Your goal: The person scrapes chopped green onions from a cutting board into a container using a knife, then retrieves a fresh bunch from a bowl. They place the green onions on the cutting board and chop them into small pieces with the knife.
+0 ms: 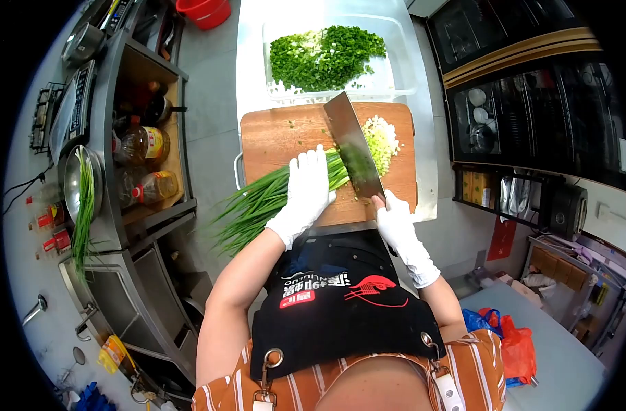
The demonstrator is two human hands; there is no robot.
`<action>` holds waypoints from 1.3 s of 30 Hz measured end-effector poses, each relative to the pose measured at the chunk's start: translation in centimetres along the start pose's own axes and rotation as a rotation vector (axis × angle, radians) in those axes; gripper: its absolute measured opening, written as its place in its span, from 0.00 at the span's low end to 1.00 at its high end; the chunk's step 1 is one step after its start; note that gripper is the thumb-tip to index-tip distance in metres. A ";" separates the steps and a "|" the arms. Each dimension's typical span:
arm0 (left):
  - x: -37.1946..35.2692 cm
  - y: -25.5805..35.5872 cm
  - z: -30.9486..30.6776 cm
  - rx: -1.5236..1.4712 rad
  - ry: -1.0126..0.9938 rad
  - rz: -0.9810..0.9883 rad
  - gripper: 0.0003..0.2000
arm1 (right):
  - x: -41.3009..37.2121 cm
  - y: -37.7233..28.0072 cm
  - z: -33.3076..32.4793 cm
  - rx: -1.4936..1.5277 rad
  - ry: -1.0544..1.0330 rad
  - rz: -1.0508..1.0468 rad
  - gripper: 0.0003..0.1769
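A bundle of green onions (254,202) lies across the wooden cutting board (275,133), its long green leaves hanging past the left edge. My left hand (304,188), in a white glove, presses down over the bundle with its fingers close together. In my gloved right hand (398,226) is the handle of a cleaver (355,145). The broad blade stands across the cut end of the bundle, and its lower edge is hidden. Chopped pale onion pieces (381,142) are heaped just right of the blade.
Beyond the board, a clear plastic tub (410,72) holds chopped green onion (320,58). More green onions (85,198) hang over a metal bowl (71,181) on the left counter. Oil bottles (145,145) fill a shelf there. A red bucket (206,12) stands on the floor.
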State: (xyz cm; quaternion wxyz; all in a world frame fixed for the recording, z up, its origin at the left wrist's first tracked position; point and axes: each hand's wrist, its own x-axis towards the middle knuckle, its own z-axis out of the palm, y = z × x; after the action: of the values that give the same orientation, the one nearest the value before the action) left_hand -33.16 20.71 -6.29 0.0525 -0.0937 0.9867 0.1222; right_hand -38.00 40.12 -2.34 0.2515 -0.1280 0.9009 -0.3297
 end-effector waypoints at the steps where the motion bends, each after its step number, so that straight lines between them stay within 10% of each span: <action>1: 0.0 0.0 0.0 -0.003 0.000 0.000 0.49 | -0.3 0.2 -0.2 -0.003 0.000 0.001 0.12; 39: 0.1 0.3 0.3 -0.008 -0.001 -0.037 0.47 | -1.4 0.2 0.6 -0.201 -0.024 -0.139 0.11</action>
State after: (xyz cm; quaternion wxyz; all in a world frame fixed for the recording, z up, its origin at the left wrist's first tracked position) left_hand -33.27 21.02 -6.56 0.0549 -0.1122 0.9842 0.1252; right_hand -36.52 40.54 -2.34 0.2245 -0.2184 0.9155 -0.2526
